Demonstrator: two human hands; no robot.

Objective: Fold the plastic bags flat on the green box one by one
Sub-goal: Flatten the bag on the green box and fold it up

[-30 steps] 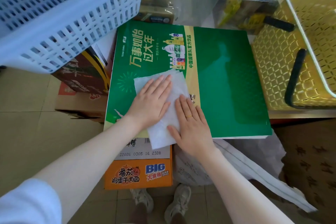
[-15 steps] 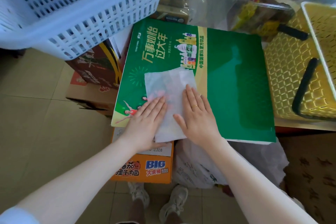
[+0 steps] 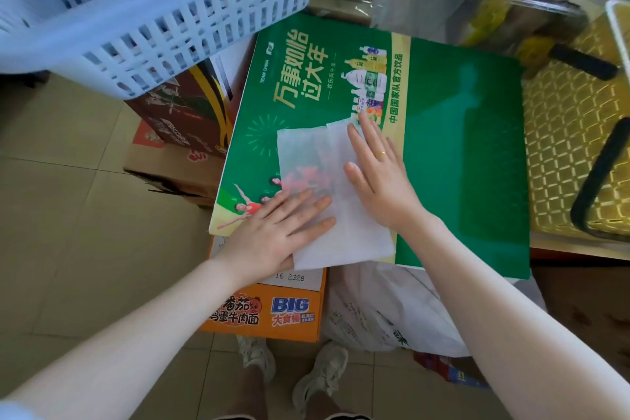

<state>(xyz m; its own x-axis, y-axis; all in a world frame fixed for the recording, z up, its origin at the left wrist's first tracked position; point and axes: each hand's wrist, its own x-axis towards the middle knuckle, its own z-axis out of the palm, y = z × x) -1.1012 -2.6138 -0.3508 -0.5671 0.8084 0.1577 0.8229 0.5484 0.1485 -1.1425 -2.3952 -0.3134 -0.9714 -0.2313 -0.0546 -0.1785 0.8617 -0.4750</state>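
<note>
Bag: thin white plastic bag (image 3: 327,194) lies flat on the green cardboard box (image 3: 460,160), long side running near to far.
Hands: left hand (image 3: 272,235) presses its near left corner, right hand (image 3: 378,167) its right edge; fingers straight, flat.

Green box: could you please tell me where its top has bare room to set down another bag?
The green box is bare on its right half, between the right hand and the yellow basket. A narrower strip lies beyond the plastic bag, toward the white basket. The near left is crowded: both hands, the left hand included, press the bag.
</note>
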